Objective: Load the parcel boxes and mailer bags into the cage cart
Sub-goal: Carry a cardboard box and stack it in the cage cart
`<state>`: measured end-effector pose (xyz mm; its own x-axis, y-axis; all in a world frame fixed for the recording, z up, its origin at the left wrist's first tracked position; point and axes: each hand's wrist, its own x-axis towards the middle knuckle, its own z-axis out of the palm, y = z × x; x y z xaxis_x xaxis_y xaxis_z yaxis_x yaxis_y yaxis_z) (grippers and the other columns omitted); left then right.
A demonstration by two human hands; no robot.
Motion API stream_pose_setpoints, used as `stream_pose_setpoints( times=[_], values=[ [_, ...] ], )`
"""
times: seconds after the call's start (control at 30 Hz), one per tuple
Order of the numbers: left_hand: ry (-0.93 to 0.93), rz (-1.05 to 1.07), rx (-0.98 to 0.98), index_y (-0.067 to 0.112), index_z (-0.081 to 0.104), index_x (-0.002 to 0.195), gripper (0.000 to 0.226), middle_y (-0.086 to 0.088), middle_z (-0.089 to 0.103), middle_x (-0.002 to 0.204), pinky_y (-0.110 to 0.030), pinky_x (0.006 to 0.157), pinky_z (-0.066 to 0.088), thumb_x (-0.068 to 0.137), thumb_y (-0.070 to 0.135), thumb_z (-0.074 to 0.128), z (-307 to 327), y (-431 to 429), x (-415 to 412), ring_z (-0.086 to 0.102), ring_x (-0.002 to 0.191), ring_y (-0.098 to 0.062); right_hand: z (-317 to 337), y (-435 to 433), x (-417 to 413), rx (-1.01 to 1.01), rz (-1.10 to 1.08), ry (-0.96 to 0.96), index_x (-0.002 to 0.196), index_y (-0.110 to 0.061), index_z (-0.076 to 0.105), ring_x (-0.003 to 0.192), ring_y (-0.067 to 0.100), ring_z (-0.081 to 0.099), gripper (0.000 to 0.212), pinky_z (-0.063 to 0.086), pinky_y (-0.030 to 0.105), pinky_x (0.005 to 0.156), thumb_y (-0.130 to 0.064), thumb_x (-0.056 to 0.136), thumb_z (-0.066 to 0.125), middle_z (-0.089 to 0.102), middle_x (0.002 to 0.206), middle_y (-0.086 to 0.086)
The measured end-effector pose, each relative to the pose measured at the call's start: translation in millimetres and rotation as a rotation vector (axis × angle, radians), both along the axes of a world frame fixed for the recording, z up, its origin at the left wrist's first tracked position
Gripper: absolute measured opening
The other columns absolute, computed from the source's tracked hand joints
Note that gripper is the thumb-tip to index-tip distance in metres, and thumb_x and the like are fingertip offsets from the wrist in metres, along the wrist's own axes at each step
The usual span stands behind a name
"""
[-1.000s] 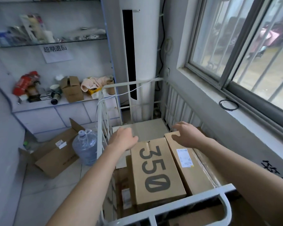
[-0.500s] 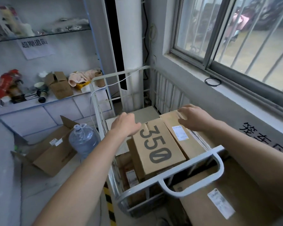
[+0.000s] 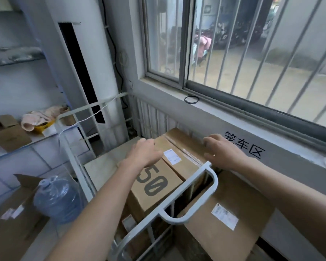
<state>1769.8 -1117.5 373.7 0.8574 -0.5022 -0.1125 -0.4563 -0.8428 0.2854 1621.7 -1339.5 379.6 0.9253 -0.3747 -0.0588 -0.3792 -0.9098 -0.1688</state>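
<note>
— Boxes: where do we have them?
— Both are in the cart (image 3: 186, 185), side by side on top of the load. The 350 box (image 3: 156, 187) is on the left and the labelled box (image 3: 179, 155) touches it on the right, close to the cart's right side.
— And our hands?
— Our left hand (image 3: 145, 153) lies palm down across the far end of the 350 box, fingers loose, clasping nothing. Our right hand (image 3: 222, 151) is at the labelled box's right edge with fingers bent. Whether they clasp that edge we cannot tell.
— What could go wrong from here?
— Both boxes sit high, near the cart's top. If we push unevenly, the labelled box may jam against the cart's side or ride up on its neighbour. If we let go while either is tilted, it could slide on the stack below, which we mostly cannot see. And the big box (image 3: 228, 213) leaning just outside may catch our right forearm when we pull back.
</note>
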Motion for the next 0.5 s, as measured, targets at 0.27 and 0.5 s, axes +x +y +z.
stream_pose_setpoints(
  times=[0.27,0.5],
  values=[
    [-0.064,-0.115,0.017,0.020,0.056,0.129,0.057,-0.007,0.059,0.130,-0.042,0.092,0.050,0.087,0.058,0.041,23,-94,-47,0.057,0.112,-0.029,10,-61,-76,0.091,-0.223,-0.143,0.154,-0.025,0.024,0.124,0.033,0.054,0.071,0.049,0.047,0.099,-0.039,0.094,0.058,0.013,0.162,0.005],
    [0.032,-0.435,-0.054,0.018,0.050,0.140,0.057,-0.009,0.051,0.140,-0.041,0.101,0.044,0.093,0.049,0.054,26,-186,-112,0.051,0.126,-0.029,11,-131,-161,0.032,-0.358,-0.172,0.152,-0.017,0.033,0.143,0.031,0.030,0.066,0.035,0.043,0.114,-0.034,0.093,0.058,0.028,0.156,0.014]
  ],
)
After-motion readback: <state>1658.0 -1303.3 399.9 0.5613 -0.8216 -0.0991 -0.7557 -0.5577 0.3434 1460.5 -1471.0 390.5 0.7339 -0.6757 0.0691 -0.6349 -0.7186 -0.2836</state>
